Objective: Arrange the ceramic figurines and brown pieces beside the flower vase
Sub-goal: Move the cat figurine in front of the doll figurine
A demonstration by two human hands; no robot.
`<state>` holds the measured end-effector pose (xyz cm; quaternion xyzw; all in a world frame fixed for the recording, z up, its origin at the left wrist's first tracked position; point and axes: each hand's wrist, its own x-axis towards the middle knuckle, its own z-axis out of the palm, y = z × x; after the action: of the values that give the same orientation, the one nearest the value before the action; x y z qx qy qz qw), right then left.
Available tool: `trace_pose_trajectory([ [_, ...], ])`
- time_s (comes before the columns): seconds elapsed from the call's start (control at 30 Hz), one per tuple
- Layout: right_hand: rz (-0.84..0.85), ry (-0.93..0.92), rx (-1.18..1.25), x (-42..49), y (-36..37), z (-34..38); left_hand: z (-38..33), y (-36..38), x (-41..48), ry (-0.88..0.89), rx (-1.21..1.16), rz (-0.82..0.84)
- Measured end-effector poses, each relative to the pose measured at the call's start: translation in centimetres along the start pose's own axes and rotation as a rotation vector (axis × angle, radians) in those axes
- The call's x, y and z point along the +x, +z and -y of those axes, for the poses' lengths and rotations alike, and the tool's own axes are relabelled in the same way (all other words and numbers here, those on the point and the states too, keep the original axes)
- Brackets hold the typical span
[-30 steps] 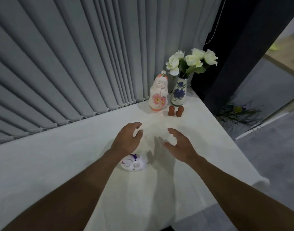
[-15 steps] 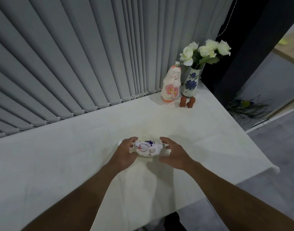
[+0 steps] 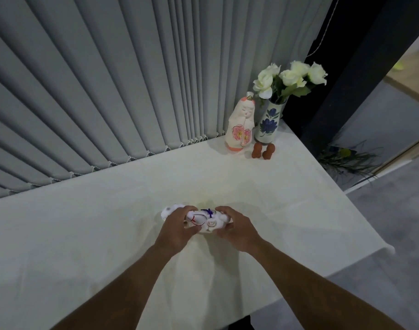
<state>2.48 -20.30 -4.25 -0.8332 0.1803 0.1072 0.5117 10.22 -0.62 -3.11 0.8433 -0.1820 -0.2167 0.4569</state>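
Note:
A small white ceramic figurine [image 3: 205, 220] with red and purple markings lies on its side on the white table [image 3: 84, 234]. My left hand [image 3: 177, 228] grips its left end and my right hand [image 3: 237, 228] grips its right end. At the far right corner stands a white vase [image 3: 268, 123] with blue flower paint, holding white roses [image 3: 289, 77]. A tall white doll figurine [image 3: 240, 125] with pink flowers stands just left of the vase. Two small brown pieces [image 3: 262, 151] sit side by side in front of them.
Grey vertical blinds [image 3: 108, 79] hang along the table's far edge. The table's right edge drops to a grey floor [image 3: 382, 234], where a dark plant [image 3: 346, 160] lies. A dark pillar [image 3: 346, 67] rises behind the vase.
My hands drew back from mid-table and closed on the white figurine from both sides. The view shifted, so the vase group now sits further away at the upper right.

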Motion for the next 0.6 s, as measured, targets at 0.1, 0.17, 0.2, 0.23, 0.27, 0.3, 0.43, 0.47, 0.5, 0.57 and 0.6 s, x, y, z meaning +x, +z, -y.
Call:
trace_pose_trajectory([
  [0.1,0.012,-0.001,-0.014,0.2,-0.1,-0.2,0.1,0.2,0.5,-0.025,-0.003,0.019],
  [0.17,0.012,-0.004,0.001,0.4,-0.1,-0.3,0.1,0.3,0.8,-0.038,0.048,0.018],
  [0.2,0.012,-0.008,0.008,0.4,-0.1,-0.4,0.1,0.3,1.0,-0.034,0.086,0.021],
  [0.23,0.015,-0.009,0.015,0.5,-0.2,-0.5,0.1,0.2,1.3,-0.016,0.132,0.033],
  [0.27,0.018,-0.008,0.023,0.6,-0.3,-0.6,-0.1,0.2,1.6,0.012,0.181,0.054],
  [0.3,0.019,-0.006,0.035,0.7,-0.5,-0.7,-0.3,0.2,1.8,0.041,0.222,0.072],
  [0.43,-0.033,0.036,0.166,1.5,-2.0,-0.7,-1.7,1.0,2.6,0.037,0.206,-0.006],
  [0.47,-0.057,0.047,0.205,1.9,-2.7,-0.6,-2.3,1.4,3.1,0.022,0.19,-0.04],
  [0.5,-0.083,0.052,0.252,2.4,-3.4,-0.7,-2.9,1.9,3.6,0.003,0.172,-0.07],
  [0.57,-0.13,0.04,0.313,3.5,-4.9,-0.8,-4.2,2.8,5.1,-0.037,0.144,-0.12],
  [0.6,-0.147,0.027,0.293,4.0,-5.8,-0.8,-4.8,3.4,6.0,-0.054,0.147,-0.138],
])
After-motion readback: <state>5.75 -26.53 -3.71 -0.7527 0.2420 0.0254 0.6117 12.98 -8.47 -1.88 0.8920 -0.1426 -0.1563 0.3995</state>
